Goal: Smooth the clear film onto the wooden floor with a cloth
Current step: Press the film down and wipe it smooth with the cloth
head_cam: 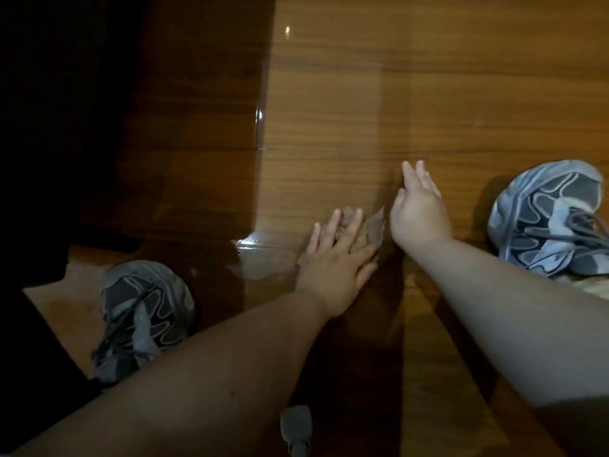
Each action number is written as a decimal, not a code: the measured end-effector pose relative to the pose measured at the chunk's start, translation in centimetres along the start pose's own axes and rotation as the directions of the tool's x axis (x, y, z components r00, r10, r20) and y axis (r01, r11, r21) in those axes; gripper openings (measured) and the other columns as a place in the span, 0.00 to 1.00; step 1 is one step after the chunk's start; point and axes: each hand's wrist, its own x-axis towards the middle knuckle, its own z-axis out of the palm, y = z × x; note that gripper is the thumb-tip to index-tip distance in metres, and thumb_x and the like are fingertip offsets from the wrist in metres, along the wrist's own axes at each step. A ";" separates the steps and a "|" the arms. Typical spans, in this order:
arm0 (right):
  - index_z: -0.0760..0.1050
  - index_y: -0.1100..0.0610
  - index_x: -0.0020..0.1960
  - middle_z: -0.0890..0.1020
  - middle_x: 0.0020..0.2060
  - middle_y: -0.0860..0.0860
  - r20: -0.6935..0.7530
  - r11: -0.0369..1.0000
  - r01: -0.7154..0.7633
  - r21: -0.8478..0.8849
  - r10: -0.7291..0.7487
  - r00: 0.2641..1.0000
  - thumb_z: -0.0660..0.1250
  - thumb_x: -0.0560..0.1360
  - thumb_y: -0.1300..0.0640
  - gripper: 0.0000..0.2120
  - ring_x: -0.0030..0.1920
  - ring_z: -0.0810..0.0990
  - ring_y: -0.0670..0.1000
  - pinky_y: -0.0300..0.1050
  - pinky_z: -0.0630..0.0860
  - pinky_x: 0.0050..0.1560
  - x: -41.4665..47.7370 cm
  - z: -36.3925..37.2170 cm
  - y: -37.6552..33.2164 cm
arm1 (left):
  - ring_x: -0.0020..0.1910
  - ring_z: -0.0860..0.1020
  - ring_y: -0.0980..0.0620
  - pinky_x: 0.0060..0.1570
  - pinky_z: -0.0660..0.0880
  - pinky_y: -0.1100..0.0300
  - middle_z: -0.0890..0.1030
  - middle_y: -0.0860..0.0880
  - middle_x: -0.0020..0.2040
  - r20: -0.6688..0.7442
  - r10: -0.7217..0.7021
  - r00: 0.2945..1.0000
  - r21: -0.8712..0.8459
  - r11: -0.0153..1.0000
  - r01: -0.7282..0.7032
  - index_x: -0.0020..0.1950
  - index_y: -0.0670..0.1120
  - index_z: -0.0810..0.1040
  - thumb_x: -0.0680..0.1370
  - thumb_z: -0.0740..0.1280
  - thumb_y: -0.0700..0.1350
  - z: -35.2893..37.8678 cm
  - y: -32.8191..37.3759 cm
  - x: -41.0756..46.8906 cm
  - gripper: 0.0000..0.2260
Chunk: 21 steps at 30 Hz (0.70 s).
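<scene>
The brown plank wooden floor (494, 77) spreads round the crumpled grey-brown cloth (374, 229). The clear glossy film (329, 127) lies under the cloth and runs beyond it; shiny ridges (250, 242) show left of the cloth, likely trapped air. A grey-blue trainer (547, 219) sits well right of the cloth, a darker grey trainer (145, 311) well left. Our left hand (333, 262) presses the cloth, grip apart, fingers spread flat. Our right hand (418, 212), just right of the cloth, has its grip apart too. We should push firm, overlapping strokes from the cloth toward those ridges.
</scene>
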 end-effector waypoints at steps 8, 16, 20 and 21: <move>0.47 0.52 0.78 0.44 0.78 0.50 0.307 0.978 0.161 -0.129 -0.115 0.945 0.49 0.81 0.57 0.27 0.77 0.43 0.53 0.51 0.48 0.76 4.0 1.1 -5.3 | 0.76 0.45 0.37 0.72 0.48 0.42 0.42 0.41 0.79 -0.054 -0.564 0.824 0.327 0.770 0.548 0.78 0.57 0.46 0.82 0.48 0.52 -5.2 -16.3 -3.1 0.25; 0.49 0.50 0.78 0.46 0.78 0.49 0.428 0.945 0.304 -0.118 -0.227 0.874 0.50 0.80 0.55 0.27 0.77 0.44 0.54 0.52 0.49 0.76 4.6 2.4 -7.8 | 0.74 0.44 0.28 0.70 0.48 0.35 0.43 0.33 0.76 -0.026 -0.779 0.627 0.160 0.616 0.771 0.78 0.45 0.43 0.83 0.48 0.50 -2.6 -9.5 -5.2 0.27; 0.49 0.49 0.78 0.46 0.78 0.50 0.493 0.925 0.362 -0.119 -0.261 0.830 0.50 0.81 0.55 0.26 0.77 0.45 0.54 0.51 0.49 0.76 4.3 3.1 -8.5 | 0.75 0.44 0.33 0.69 0.56 0.37 0.46 0.37 0.78 -0.047 -0.402 0.915 0.158 0.901 0.404 0.78 0.48 0.49 0.81 0.52 0.51 -0.3 -6.2 -7.5 0.27; 0.49 0.49 0.78 0.46 0.78 0.50 0.498 0.922 0.367 -0.121 -0.264 0.826 0.50 0.81 0.55 0.26 0.77 0.45 0.54 0.51 0.49 0.76 4.1 3.3 -8.5 | 0.75 0.44 0.33 0.71 0.55 0.37 0.46 0.36 0.78 -0.049 -0.397 0.917 0.180 0.899 0.399 0.78 0.47 0.49 0.81 0.53 0.51 -0.2 -6.7 -7.7 0.27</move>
